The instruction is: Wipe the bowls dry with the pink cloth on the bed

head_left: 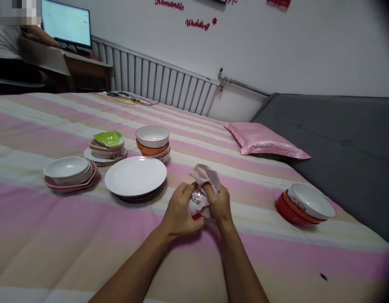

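Observation:
My left hand (179,210) is closed around a small white bowl (197,197) with a flower pattern and a bit of red at its lower edge. In my right hand (220,205) is a pale pink cloth (204,172), pressed against the bowl's side. Fingers and cloth hide much of the bowl. Left of my hands lies a stack of plates with a large white plate (136,176) on top. Behind it stands a stack of bowls (152,141), white and orange. Off to the right is another bowl stack (303,205) in white, orange and red, leaning slightly.
Small white dishes (68,168) rest on pink ones at the left, near a green leaf-shaped dish (109,138) atop more dishes. A pink pillow (267,139) lies by the grey headboard (333,126). Cables (128,99) lie at the striped bed's far edge. A person sits at a desk.

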Available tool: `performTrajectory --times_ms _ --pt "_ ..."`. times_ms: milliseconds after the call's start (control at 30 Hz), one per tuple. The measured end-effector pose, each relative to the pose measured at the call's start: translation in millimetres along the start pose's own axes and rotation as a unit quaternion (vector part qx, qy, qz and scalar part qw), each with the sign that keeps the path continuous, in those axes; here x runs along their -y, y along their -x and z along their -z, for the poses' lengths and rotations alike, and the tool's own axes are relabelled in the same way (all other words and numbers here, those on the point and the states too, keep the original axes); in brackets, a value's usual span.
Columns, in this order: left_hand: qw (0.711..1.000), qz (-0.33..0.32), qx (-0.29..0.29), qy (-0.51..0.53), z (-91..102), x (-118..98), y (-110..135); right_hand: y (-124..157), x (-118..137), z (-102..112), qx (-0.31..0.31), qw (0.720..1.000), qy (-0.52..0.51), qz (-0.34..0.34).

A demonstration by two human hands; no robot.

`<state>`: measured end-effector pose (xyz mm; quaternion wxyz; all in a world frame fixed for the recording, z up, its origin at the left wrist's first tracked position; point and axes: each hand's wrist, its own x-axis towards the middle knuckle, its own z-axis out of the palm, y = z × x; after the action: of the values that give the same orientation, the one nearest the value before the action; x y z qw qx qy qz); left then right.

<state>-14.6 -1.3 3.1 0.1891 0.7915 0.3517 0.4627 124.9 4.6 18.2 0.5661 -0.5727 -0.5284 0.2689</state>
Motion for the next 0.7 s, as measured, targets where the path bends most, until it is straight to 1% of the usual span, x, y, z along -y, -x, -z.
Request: performTrajectory --times_ms 33,100,200,267,333,400,467,600,700 --pt "1.000 0.016 0.001 -0.001 -2.3 1.2 0.0 -1.5 -2.7 0.5 -0.010 1.000 -0.016 -0.017" --pt "0.997 0.073 0.006 -0.009 -7.1 4.6 0.8 -5.3 -8.8 2.0 -0.033 0.995 -0.077 -0.058" --pt "0.983 0.179 0.036 -0.014 -12.3 9.7 3.4 -10.9 -17.1 5.6 -0.080 0.971 -0.184 -0.131" --pt "0.974 0.218 0.064 -0.001 -13.2 11.3 5.0 -13.9 -21.8 8.1 -0.104 0.951 -0.236 -0.171" --pt "0.969 0.235 0.076 0.016 -12.3 11.0 5.6 -16.0 -26.2 9.7 -0.108 0.938 -0.269 -0.191" --pt "0.969 0.236 0.068 0.026 -10.1 9.3 4.8 -17.1 -29.7 10.0 -0.100 0.933 -0.286 -0.195" --pt "0.975 0.217 0.049 0.026 -7.4 7.0 2.7 -17.1 -31.0 9.4 -0.095 0.931 -0.294 -0.195" --pt "0.989 0.150 0.006 0.005 -2.0 1.9 -2.1 -14.2 -25.3 7.2 -0.084 0.931 -0.291 -0.202" --pt "0.995 0.103 -0.008 0.002 1.5 -1.6 -3.2 -10.5 -16.6 5.8 -0.069 0.941 -0.268 -0.194"
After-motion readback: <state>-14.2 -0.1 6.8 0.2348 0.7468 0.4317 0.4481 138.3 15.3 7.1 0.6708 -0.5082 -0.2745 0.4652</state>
